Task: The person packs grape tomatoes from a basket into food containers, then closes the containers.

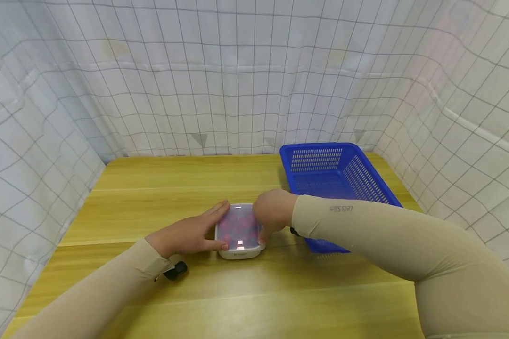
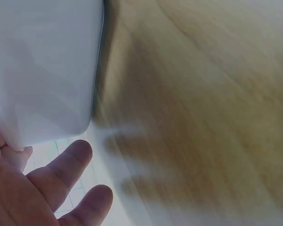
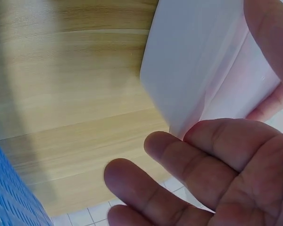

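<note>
A white food container (image 1: 241, 254) with a clear lid (image 1: 239, 225) stands on the wooden table, between both hands. Pink and grey contents show blurrily through the lid. My left hand (image 1: 192, 233) holds the container's left side, thumb at the near corner and fingers at the far corner. In the left wrist view, two fingers (image 2: 68, 165) extend clear of the white wall. On the right side, my right hand (image 1: 273, 214) grips the lid's edge and container wall, its thumb near the front corner. Its lower fingers (image 3: 146, 188) spread loosely off the wall in the right wrist view.
A blue perforated plastic basket (image 1: 356, 155) stands at the right of the table, partly behind the right forearm. White grid-patterned sheets (image 1: 237, 84) enclose the table (image 1: 174, 174) at the back and both sides. Dark wrist-camera mounts (image 1: 176, 271) sit under the wrists.
</note>
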Tool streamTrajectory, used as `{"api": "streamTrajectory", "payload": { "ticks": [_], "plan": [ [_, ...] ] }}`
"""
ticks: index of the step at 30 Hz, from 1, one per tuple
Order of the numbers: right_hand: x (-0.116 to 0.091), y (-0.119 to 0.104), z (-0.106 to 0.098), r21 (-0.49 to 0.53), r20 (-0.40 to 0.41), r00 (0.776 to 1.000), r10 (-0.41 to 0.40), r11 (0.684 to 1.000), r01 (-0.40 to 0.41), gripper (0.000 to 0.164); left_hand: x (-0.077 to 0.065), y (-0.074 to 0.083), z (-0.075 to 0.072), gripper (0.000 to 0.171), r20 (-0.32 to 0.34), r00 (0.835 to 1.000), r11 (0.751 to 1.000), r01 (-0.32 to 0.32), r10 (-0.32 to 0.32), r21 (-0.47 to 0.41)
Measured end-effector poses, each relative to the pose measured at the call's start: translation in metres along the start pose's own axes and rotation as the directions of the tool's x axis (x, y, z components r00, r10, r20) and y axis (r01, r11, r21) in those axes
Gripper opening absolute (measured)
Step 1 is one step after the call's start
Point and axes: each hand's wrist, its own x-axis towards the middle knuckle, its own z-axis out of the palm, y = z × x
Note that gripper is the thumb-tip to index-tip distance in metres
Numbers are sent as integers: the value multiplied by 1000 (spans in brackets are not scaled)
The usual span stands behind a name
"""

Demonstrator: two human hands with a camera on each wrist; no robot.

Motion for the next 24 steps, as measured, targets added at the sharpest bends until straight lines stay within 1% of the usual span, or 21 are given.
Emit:
{"api": "streamTrajectory", "payload": {
  "ticks": [7, 13, 20, 24],
  "plan": [
    [-1, -1, 0, -4, 23, 1000, 3, 1000, -3, 60, 0, -2, 1, 113, 9, 1000, 1000, 3, -3, -9],
    [-1, -1, -3, -10, 16, 1000, -1, 1000, 1, 58, 1, -5, -2, 110, 22, 1000, 999, 4, -3, -35],
    [0, -2, -3, -14, 16, 1000, 6, 1000, -6, 57, 0, -5, -3, 109, 13, 1000, 999, 4, -3, -44],
    [0, -2, -3, 4, 15, 1000, 7, 1000, -7, 56, 0, -4, -3, 109, 9, 1000, 999, 9, -9, -51]
  ]
}}
